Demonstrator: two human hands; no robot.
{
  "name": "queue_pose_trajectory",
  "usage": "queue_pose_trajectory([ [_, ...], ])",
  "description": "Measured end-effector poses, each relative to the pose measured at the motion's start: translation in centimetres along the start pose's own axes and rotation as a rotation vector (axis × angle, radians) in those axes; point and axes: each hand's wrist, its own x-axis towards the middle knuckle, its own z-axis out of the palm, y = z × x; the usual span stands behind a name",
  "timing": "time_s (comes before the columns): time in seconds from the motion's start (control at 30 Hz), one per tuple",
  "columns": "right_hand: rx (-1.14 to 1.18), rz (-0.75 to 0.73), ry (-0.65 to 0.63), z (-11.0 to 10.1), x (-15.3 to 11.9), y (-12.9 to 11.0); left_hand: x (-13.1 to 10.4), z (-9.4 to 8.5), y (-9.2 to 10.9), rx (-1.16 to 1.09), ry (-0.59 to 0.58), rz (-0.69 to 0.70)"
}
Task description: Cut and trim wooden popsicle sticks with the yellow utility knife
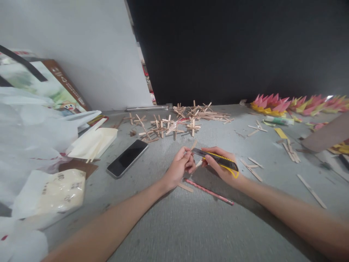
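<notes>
My left hand [182, 163] pinches a thin wooden stick [194, 145], whose end points up and away between thumb and fingers. My right hand [219, 163] is closed around a black and yellow utility knife [218, 158]. The knife's front end touches or nearly touches the stick beside my left fingertips; the blade itself is too small to make out. Below the hands a red pencil [212, 192] lies slantwise on the grey table [163, 225]. A flat wooden stick [185, 187] rests by my left wrist, and another pale piece [199, 163] shows between the hands.
Crossed wooden sticks [176, 123] are piled toward the back. A phone [127, 158], a paper tray [106, 140] and white plastic bags [29, 127] lie to the left. Loose sticks [311, 191], a glue tube [279, 120] and pink-yellow folded paper [271, 104] are at the right.
</notes>
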Motion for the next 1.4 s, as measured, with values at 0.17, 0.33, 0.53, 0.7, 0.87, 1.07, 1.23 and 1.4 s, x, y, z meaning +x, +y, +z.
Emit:
queue_pose_trajectory([
  [0.17,-0.006,-0.012,0.006,0.0,0.0,0.4,-0.1,0.1,0.7,-0.053,0.006,-0.040],
  [0.33,-0.026,-0.027,-0.005,-0.1,-0.1,0.4,0.0,-0.3,0.9,-0.078,-0.027,-0.065],
  [0.53,-0.063,-0.036,-0.012,-0.2,-0.1,0.0,0.0,-0.3,1.0,-0.096,-0.029,-0.076],
  [0.7,-0.072,-0.056,-0.004,-0.2,0.1,0.2,0.0,-0.3,1.2,-0.118,-0.033,-0.095],
  [0.87,-0.085,-0.059,-0.006,-0.2,0.0,0.6,0.1,-0.5,1.4,-0.137,-0.030,-0.124],
  [1.07,-0.154,-0.156,-0.029,-0.1,0.2,0.6,0.4,-1.2,1.1,-0.201,-0.086,-0.150],
  [1.23,-0.193,-0.164,-0.041,-0.1,0.2,0.6,0.3,-1.0,1.0,-0.167,-0.049,-0.147],
  [1.4,-0.361,-0.260,0.050,-0.1,-0.3,0.8,0.0,-0.1,1.4,-0.092,-0.003,-0.138],
])
